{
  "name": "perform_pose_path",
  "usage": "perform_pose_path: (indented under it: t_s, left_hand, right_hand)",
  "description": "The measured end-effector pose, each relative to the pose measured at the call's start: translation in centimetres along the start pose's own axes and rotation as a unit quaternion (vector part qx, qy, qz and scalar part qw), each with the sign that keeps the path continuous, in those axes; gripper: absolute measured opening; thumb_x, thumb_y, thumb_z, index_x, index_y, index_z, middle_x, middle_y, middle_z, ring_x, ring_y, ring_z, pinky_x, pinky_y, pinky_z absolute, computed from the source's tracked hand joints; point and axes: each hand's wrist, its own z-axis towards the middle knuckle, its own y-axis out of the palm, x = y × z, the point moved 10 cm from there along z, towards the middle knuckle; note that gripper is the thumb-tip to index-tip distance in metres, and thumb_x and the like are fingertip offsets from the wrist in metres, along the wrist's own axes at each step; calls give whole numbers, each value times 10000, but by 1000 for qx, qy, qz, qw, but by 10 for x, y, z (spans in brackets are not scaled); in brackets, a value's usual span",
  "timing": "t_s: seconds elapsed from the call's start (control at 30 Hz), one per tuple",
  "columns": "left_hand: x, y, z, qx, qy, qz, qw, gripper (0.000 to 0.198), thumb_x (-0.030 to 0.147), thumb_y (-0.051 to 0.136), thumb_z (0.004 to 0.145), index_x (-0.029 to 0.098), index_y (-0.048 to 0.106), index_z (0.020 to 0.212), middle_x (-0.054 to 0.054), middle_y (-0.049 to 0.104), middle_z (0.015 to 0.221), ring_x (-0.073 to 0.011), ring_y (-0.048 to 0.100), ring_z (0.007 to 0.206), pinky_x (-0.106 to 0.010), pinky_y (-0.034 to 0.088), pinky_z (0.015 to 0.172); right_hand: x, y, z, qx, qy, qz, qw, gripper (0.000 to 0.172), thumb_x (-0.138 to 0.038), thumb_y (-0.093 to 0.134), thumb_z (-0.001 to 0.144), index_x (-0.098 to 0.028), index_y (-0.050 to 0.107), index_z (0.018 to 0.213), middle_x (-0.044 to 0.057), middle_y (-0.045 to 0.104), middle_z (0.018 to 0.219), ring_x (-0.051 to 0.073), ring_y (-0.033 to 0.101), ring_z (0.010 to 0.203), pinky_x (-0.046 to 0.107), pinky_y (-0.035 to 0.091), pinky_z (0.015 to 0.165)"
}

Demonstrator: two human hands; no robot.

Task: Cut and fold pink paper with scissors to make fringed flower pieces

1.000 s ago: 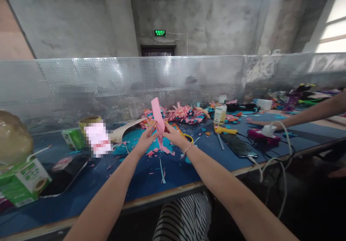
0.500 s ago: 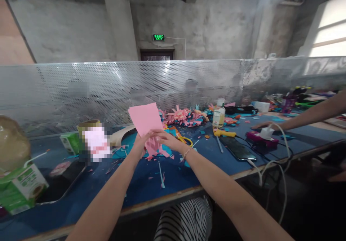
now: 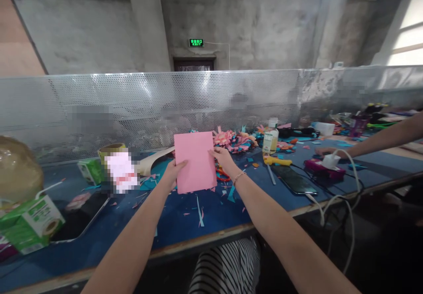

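Both my hands hold up a flat pink sheet of paper (image 3: 194, 162) above the blue table (image 3: 185, 223). My left hand (image 3: 174, 173) pinches its lower left edge, fingers closed on it. My right hand (image 3: 224, 156) grips the sheet's right edge near the top. The sheet stands upright and faces me. Behind it lie a pile of pink and teal paper flowers (image 3: 231, 139) and scissors with orange and yellow handles (image 3: 223, 174), partly hidden.
Paper scraps litter the table. At left stand green cartons (image 3: 31, 223), a tape roll (image 3: 109, 149) and a tablet (image 3: 81, 217). To the right lie a yellow glue gun (image 3: 276, 160), a glue bottle (image 3: 270, 141), a phone (image 3: 294, 179) and cables. Another person's arm (image 3: 373, 141) reaches in from the right. A perforated metal screen (image 3: 132, 100) backs the table.
The pink paper was narrow and folded a second ago; it has been opened out into a flat sheet, now held upright by both hands at its edges.
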Motion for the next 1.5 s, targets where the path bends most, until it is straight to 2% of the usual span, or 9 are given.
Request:
perform_pose_path:
  t_s: [0.13,0.33,0.63,0.77,0.9,1.03,1.27,1.37,1.5]
  left_hand:
    - [-4,-7,6,-3,4,40,999,368,289,728,545,103,629,846,-95,676,816,-177,612,652,-289,484,616]
    - [-10,-25,16,24,-5,37,999,274,224,671,617,121,619,866,-82,677,778,-174,613,618,-304,489,608]
    - [-3,-19,11,18,-2,14,1000,195,187,624,649,122,605,833,-74,676,734,-169,614,601,-290,491,600]
    - [-3,-21,12,30,5,8,1000,185,173,634,644,132,606,823,-70,680,756,-159,617,633,-280,494,634]
    - [-6,-18,11,6,-19,6,1000,239,180,665,602,131,611,830,-79,680,778,-174,618,629,-298,502,610]
    - [-8,-18,10,-25,-35,0,999,331,123,671,521,117,611,846,-75,676,758,-176,616,598,-285,493,566]
    - [-15,-18,10,-35,-99,-46,993,281,71,571,536,117,616,809,-34,644,612,-140,583,481,-236,462,476]
    - [-14,-16,13,-42,-95,-65,993,233,142,581,598,122,624,827,-55,661,668,-163,614,558,-257,485,519]
    - [-12,-28,19,1,-56,-57,997,277,192,635,584,123,615,852,-47,662,689,-174,625,613,-273,494,582]
  right_hand:
    - [3,2,-1,-17,16,6,1000,264,-372,648,591,-152,604,731,12,638,728,122,553,619,252,444,581]
    - [18,19,-4,-106,52,16,993,277,-302,673,575,-163,619,808,25,659,794,133,580,636,260,473,564]
    - [22,26,-6,-154,75,47,984,341,-210,676,559,-173,620,893,20,664,807,111,580,606,243,477,573]
    - [16,25,-10,-136,87,57,985,301,-186,689,524,-155,631,818,13,660,754,96,564,580,218,459,550]
    - [18,19,-10,-105,102,62,987,241,-180,680,522,-140,634,755,13,650,674,90,545,532,212,439,521]
    - [24,16,-10,-103,123,82,984,239,-133,653,508,-137,643,747,19,650,651,99,550,520,231,446,537]
    - [25,8,-6,-68,117,109,985,171,-119,620,511,-143,655,677,28,651,635,107,553,523,240,451,543]
    - [22,6,-4,-52,98,105,988,202,-138,592,516,-143,670,703,27,661,661,115,564,550,241,453,549]
    - [21,7,-1,-51,86,88,991,211,-184,538,543,-149,672,703,36,668,698,136,585,611,254,461,585]
